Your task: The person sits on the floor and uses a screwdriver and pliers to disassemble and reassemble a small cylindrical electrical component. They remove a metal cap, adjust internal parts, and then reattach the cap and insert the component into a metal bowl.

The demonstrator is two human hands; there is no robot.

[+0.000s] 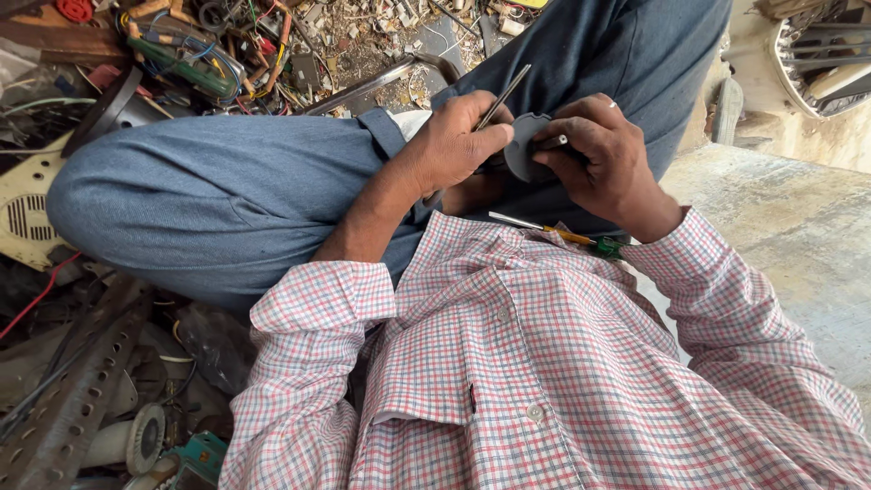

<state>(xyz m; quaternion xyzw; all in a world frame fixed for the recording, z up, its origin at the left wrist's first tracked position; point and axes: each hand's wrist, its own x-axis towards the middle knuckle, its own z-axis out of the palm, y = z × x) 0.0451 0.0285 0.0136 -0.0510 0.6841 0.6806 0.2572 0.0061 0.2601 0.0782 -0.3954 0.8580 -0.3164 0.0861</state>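
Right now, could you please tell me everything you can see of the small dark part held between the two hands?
The dark grey part looks like flat plastic with a wavy, scalloped edge. It is held over the lap, above the blue trousers. The right hand grips its right side, fingers over its face. The left hand touches its left edge and holds a thin metal rod against it. Most of it is hidden.

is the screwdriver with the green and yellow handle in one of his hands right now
No, that screwdriver lies on the lap against the checked shirt; neither hand grips it.

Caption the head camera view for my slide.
Seated person's left hand works a thin metal tool against a dark part held by right hand.
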